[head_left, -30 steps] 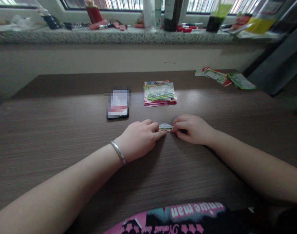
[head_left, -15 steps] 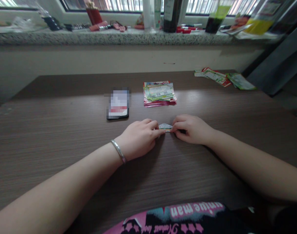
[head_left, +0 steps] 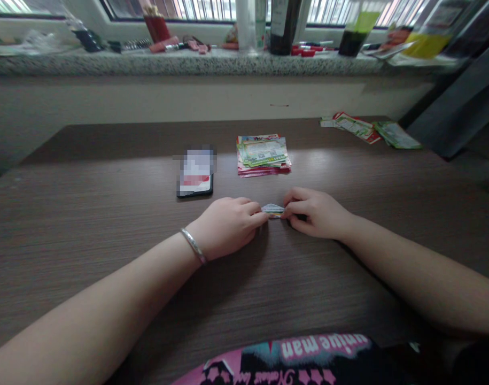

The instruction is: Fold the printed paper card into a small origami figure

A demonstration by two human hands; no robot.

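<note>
A small piece of folded printed paper lies on the table between my two hands, its upper edge rising to a low peak. My left hand, with a silver bangle at the wrist, pinches the paper's left end. At the right end, my right hand grips it with thumb and fingers bent. The paper's ends are hidden under my fingers. Beyond my hands sits a stack of colourful printed papers. A phone with a blurred-out screen lies to the left of that stack.
More printed papers are scattered at the table's far right corner. Behind the brown table runs a granite windowsill, crowded with a red container, a dark bottle, pens and other jars.
My left fingertips have shifted slightly left along the paper, so a little more of it shows. My right hand keeps nearly the same place.
</note>
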